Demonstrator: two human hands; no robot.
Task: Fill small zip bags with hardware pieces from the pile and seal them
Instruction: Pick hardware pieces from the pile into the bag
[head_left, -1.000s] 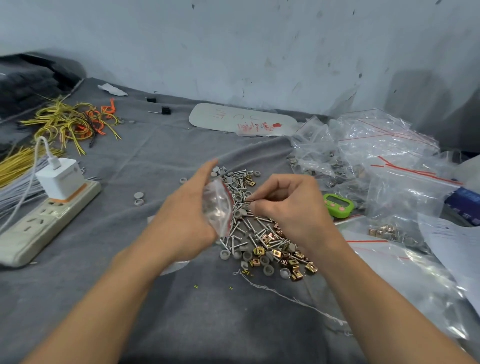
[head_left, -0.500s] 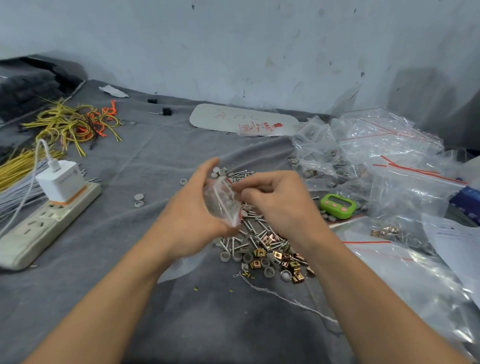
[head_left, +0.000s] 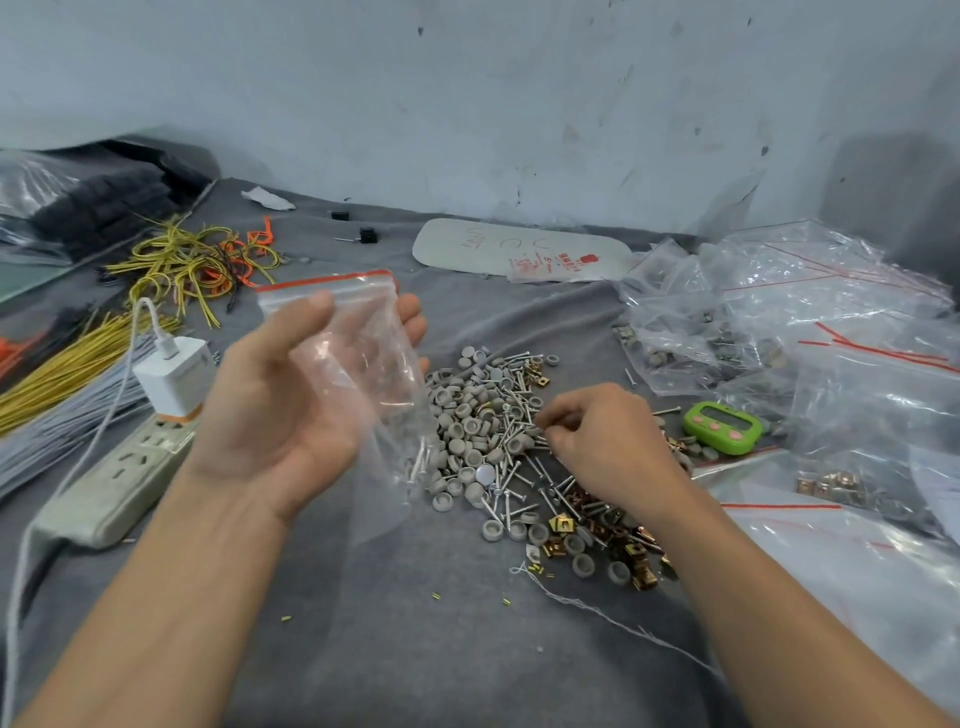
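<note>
1. Bare grey cloth surface (head_left: 415, 649) lies open nearer than the pile (head_left: 483, 431). A power strip (head_left: 119, 483) borders the left and a heap of clear bags (head_left: 779, 322) the right.
2. The left hand (head_left: 291, 410), palm up, holds a thin, clear zip bag (head_left: 363, 364) above the pile's left edge.
3. The right hand (head_left: 608, 441) rests on the round grey caps, silver screws and brassy clips with its fingers curled. I cannot tell whether it grips anything.

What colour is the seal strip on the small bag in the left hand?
Red, along the top of the bag; head view shows it.
</note>
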